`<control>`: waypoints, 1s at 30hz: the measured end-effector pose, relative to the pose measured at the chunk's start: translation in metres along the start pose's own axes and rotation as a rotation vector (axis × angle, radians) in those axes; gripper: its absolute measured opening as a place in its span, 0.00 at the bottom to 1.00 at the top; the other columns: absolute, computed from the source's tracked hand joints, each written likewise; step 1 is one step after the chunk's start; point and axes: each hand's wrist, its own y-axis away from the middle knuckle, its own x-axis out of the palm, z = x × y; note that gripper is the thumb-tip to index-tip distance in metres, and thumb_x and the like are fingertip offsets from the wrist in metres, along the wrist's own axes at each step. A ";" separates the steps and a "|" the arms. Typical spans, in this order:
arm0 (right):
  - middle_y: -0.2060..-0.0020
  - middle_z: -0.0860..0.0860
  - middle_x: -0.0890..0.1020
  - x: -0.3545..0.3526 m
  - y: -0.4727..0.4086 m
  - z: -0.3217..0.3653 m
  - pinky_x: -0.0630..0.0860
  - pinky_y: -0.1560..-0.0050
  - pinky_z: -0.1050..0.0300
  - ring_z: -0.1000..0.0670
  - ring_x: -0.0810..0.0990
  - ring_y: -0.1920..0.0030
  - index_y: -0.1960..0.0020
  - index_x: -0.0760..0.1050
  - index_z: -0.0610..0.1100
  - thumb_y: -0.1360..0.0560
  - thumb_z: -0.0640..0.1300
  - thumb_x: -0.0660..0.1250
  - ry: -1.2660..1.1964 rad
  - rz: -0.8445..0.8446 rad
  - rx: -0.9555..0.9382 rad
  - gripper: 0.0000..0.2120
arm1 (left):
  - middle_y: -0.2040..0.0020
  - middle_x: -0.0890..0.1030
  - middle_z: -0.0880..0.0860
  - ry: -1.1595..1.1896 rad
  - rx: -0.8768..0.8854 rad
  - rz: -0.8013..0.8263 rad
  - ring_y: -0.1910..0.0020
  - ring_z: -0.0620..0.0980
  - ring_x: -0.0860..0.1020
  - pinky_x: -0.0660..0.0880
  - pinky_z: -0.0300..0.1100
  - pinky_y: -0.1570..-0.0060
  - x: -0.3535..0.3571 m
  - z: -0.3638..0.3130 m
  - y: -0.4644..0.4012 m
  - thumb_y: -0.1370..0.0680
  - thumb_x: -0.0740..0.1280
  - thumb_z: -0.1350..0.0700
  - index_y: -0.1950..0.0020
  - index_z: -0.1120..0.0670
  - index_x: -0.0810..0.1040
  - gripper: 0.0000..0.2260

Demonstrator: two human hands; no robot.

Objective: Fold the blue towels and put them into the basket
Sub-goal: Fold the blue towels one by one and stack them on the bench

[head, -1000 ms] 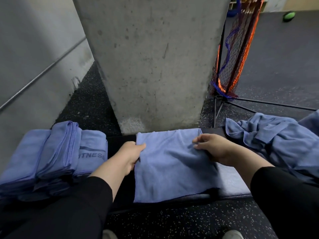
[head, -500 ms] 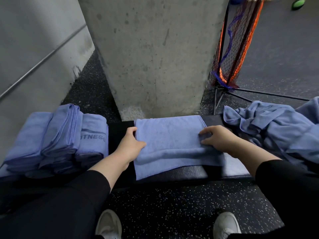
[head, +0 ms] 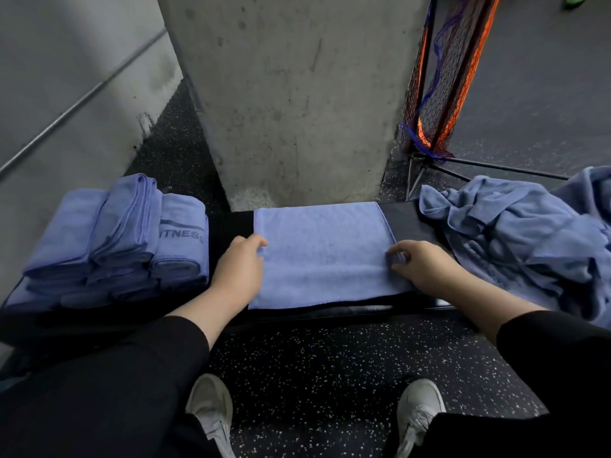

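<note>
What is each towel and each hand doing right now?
Middle towel: folded flat on the black bench.
Left hand: pinching the towel's left edge.
Right hand: pinching its right edge.
Left stack of towels: folded, piled up.
Right pile of towels: crumpled, not yet folded.

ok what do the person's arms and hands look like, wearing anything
Both arms wear long black sleeves, pushed back to leave the forearms bare. The left hand and right hand are bare: no gloves, rings, watch or markings show.
</note>
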 end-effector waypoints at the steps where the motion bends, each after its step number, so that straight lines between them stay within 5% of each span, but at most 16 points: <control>1: 0.56 0.50 0.76 0.001 0.004 -0.002 0.69 0.56 0.57 0.43 0.80 0.51 0.44 0.81 0.50 0.25 0.45 0.71 0.085 -0.043 -0.034 0.11 | 0.37 0.72 0.55 -0.170 0.069 -0.003 0.53 0.54 0.76 0.70 0.45 0.60 0.001 0.000 0.006 0.19 0.63 0.60 0.33 0.53 0.73 0.14; 5: 0.51 0.49 0.75 0.007 0.019 -0.007 0.74 0.54 0.48 0.41 0.76 0.50 0.48 0.80 0.49 0.26 0.49 0.72 0.301 -0.254 -0.265 0.08 | 0.41 0.71 0.51 -0.465 0.326 -0.100 0.49 0.55 0.75 0.73 0.50 0.55 0.009 0.001 0.029 0.20 0.66 0.45 0.38 0.51 0.76 0.14; 9: 0.51 0.55 0.78 0.010 0.032 -0.028 0.77 0.52 0.46 0.46 0.79 0.51 0.49 0.78 0.54 0.23 0.61 0.63 0.210 -0.063 -0.532 0.13 | 0.38 0.70 0.45 -0.430 0.538 0.088 0.37 0.49 0.70 0.63 0.49 0.35 0.012 0.022 0.045 0.21 0.55 0.34 0.33 0.45 0.74 0.24; 13: 0.42 0.56 0.78 0.007 0.040 -0.049 0.78 0.46 0.47 0.50 0.80 0.44 0.41 0.79 0.51 0.25 0.62 0.68 0.202 -0.011 -0.604 0.19 | 0.24 0.63 0.46 -0.451 0.604 0.172 0.25 0.46 0.59 0.54 0.50 0.24 0.008 0.045 0.054 0.23 0.54 0.30 0.22 0.43 0.63 0.33; 16: 0.44 0.53 0.80 0.004 0.037 -0.052 0.80 0.47 0.50 0.50 0.82 0.47 0.45 0.82 0.45 0.26 0.46 0.76 0.125 -0.050 -0.619 0.12 | 0.25 0.67 0.48 -0.448 0.669 0.134 0.26 0.48 0.63 0.61 0.50 0.27 0.006 0.057 0.054 0.22 0.55 0.32 0.23 0.44 0.67 0.30; 20: 0.49 0.52 0.82 0.003 0.035 -0.047 0.77 0.49 0.57 0.50 0.83 0.51 0.51 0.83 0.43 0.27 0.39 0.75 0.127 -0.110 -0.656 0.05 | 0.32 0.75 0.47 -0.320 0.674 0.101 0.33 0.48 0.71 0.68 0.48 0.34 0.005 0.063 0.053 0.20 0.55 0.36 0.31 0.45 0.77 0.24; 25: 0.52 0.51 0.82 0.000 0.031 -0.038 0.69 0.50 0.67 0.50 0.81 0.52 0.52 0.80 0.42 0.23 0.39 0.71 0.069 -0.112 -0.573 0.01 | 0.40 0.78 0.46 -0.304 0.724 0.003 0.40 0.49 0.77 0.69 0.45 0.40 0.006 0.063 0.051 0.19 0.58 0.43 0.40 0.48 0.81 0.17; 30: 0.62 0.56 0.79 -0.008 0.031 -0.030 0.64 0.61 0.59 0.52 0.77 0.61 0.51 0.76 0.47 0.20 0.46 0.66 0.040 -0.100 -0.381 0.03 | 0.37 0.76 0.45 -0.361 0.710 0.057 0.37 0.46 0.73 0.71 0.46 0.38 0.005 0.058 0.054 0.23 0.61 0.34 0.38 0.48 0.79 0.23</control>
